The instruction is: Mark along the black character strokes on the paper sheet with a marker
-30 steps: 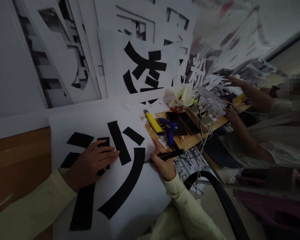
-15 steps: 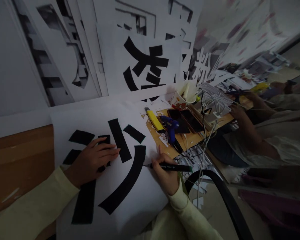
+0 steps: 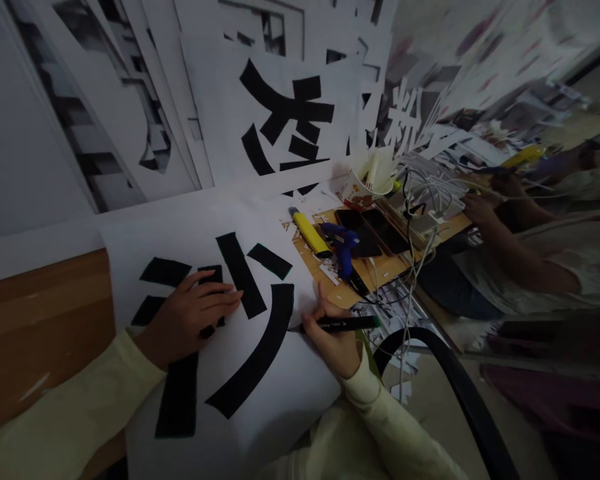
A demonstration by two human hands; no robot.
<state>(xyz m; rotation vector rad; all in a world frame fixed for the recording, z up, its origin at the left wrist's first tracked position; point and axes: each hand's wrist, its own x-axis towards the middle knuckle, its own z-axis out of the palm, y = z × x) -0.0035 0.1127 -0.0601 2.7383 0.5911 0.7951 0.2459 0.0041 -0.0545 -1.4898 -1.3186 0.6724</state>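
A white sheet (image 3: 275, 393) with large black character strokes lies on the wooden table. My left hand (image 3: 190, 313) rests flat on its left part, fingers spread over a black stroke and holding nothing. Between thumb and fingers my right hand (image 3: 333, 333) grips a black marker (image 3: 347, 324), its tip at the sheet just right of the long curved black stroke (image 3: 260, 363). Thin green lines run along the edges of some strokes. Behind, a second sheet (image 3: 215, 120) with black strokes stands upright.
Beyond my right hand lie a yellow cutter (image 3: 310, 233), a blue glue gun (image 3: 344, 245) and dark phones (image 3: 384, 231). A paper cup (image 3: 363, 190) and tangled cables stand behind. At right, another person's hands (image 3: 480, 207) work; a black curved bar (image 3: 450, 373) is nearer.
The camera view has shifted slightly, and the lower part of the sheet appears a little further right and higher. Both hands keep nearly the same places on it, the marker still in my right hand.
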